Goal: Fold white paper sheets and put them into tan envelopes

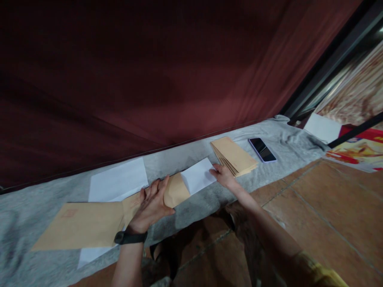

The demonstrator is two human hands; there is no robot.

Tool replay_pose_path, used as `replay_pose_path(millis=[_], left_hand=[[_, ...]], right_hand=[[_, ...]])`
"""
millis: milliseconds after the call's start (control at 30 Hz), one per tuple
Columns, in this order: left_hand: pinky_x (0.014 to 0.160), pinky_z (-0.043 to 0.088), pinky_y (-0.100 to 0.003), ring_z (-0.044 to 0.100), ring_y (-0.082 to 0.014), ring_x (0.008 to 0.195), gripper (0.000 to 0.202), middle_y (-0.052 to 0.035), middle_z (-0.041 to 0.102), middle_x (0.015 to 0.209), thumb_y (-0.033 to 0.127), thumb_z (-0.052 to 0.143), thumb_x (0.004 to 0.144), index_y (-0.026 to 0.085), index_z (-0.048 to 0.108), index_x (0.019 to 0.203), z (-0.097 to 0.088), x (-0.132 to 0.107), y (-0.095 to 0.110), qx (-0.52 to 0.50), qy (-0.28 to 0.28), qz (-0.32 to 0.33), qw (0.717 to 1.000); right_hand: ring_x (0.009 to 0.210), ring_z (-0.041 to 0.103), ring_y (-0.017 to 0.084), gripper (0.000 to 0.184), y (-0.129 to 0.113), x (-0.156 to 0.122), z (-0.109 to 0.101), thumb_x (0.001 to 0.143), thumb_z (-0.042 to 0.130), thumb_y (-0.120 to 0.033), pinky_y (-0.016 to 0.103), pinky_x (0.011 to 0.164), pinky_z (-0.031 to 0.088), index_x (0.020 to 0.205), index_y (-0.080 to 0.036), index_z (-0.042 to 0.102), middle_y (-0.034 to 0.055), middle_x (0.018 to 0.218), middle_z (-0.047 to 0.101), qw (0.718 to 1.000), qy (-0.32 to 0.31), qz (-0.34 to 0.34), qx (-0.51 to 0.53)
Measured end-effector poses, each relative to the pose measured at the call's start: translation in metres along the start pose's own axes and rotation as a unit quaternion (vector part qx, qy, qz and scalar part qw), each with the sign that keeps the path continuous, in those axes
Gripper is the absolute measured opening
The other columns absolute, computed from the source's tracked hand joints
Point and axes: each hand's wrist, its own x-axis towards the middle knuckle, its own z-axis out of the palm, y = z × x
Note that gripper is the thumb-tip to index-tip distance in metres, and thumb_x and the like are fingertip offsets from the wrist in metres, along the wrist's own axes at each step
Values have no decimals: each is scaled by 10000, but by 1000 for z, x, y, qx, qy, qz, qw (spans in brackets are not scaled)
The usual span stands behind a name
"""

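Head view: a folded white paper (198,178) lies end to end with a kraft envelope (177,189) on a narrow, cloth-covered counter (176,162), between the person's hands. The right hand (224,175) has its grip pinched on the paper's outer end; the left hand (151,205) lies over the envelope with fingers spread, its grip seemingly pressing rather than clenched. The work looks partly done: a good length of paper shows outside the envelope, and the left hand hides how far the rest goes in. A fanned stack of envelopes (235,156) just beyond the right hand suggests more to handle, though whether those are filled I cannot tell. At the left, a larger printed envelope (82,227) lies partly over white sheets (118,180).

The counter's front edge runs close below the held envelope, with the tiled floor (326,207) beyond, so there is little margin toward the person. A maroon curtain (179,87) bounds the back. Room lies behind the paper, between the white sheets and the stack, and right of the smartphone (262,150). The stack limits travel straight rightward.
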Motion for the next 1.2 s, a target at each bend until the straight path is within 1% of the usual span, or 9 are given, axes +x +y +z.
replay_pose_path(millis=[200, 367, 467, 600, 700, 833, 900, 967, 1200], left_hand=[[1187, 66, -596, 275, -337, 1455, 1126, -125, 299, 1556, 405, 696, 657, 310, 50, 1574, -2, 0, 4, -10, -9, 7, 1000], [1194, 61, -594, 272, -334, 1465, 1112, -123, 284, 1576, 378, 696, 668, 314, 58, 1576, -4, 0, 13, -20, -16, 26, 999], [1200, 42, -582, 237, -326, 1488, 1128, -127, 275, 1586, 376, 710, 662, 311, 55, 1578, -5, 2, 19, -19, -21, 39, 999], [1194, 39, -596, 165, -337, 1519, 1167, -161, 217, 1621, 430, 748, 644, 301, 65, 1581, -1, 7, 24, -14, -49, 34, 998], [1185, 50, -616, 107, -353, 1531, 1208, -172, 152, 1651, 485, 770, 633, 296, 50, 1583, 2, 9, 26, -24, -58, 35, 997], [1176, 61, -644, 80, -373, 1531, 1177, -166, 129, 1663, 570, 750, 665, 290, 71, 1585, 1, 7, 26, -48, -41, 31, 998], [1170, 39, -663, 75, -382, 1530, 1157, -168, 132, 1662, 570, 749, 674, 285, 95, 1585, 0, 5, 26, -40, -27, 12, 999], [1172, 8, -664, 62, -375, 1533, 1168, -171, 121, 1664, 560, 767, 658, 278, 112, 1584, 0, 4, 26, -28, -32, 6, 999], [1184, -22, -636, 43, -367, 1536, 1206, -170, 83, 1669, 552, 796, 626, 288, 111, 1584, 12, 8, 37, -17, -50, 56, 997]], right_hand=[[564, 458, 140, 202, -3, 0, 0, 853, 538, -280, 269, 561, 342, 666, -220, 492, -42, 573, 454, 999, -43, 8, 17], [577, 474, 125, 192, 1, -4, 5, 848, 551, -266, 243, 533, 315, 668, -210, 516, -41, 599, 486, 997, -70, 16, 25], [566, 472, 124, 200, 3, -4, 8, 862, 541, -287, 242, 524, 308, 679, -208, 528, -44, 586, 477, 995, -89, 14, 30], [577, 491, 129, 154, 7, -3, 10, 850, 554, -293, 237, 534, 321, 721, -210, 574, -47, 579, 497, 998, -63, 29, 4], [590, 515, 133, 161, 9, -2, 8, 847, 533, -263, 234, 540, 334, 703, -211, 580, -41, 566, 512, 998, -53, 40, -13], [563, 517, 134, 186, 13, -4, 6, 843, 523, -265, 235, 517, 335, 675, -207, 578, -40, 552, 499, 997, -63, 43, -19], [545, 515, 136, 198, 14, -5, 6, 849, 518, -277, 241, 515, 341, 679, -203, 587, -38, 556, 503, 997, -66, 45, -22], [537, 517, 139, 215, 15, -6, 5, 860, 506, -283, 249, 524, 350, 684, -200, 597, -34, 561, 513, 996, -68, 45, -28], [650, 553, 162, 188, 16, -6, 1, 851, 543, -284, 257, 583, 345, 703, -205, 627, 0, 647, 587, 996, -59, 20, -61]])
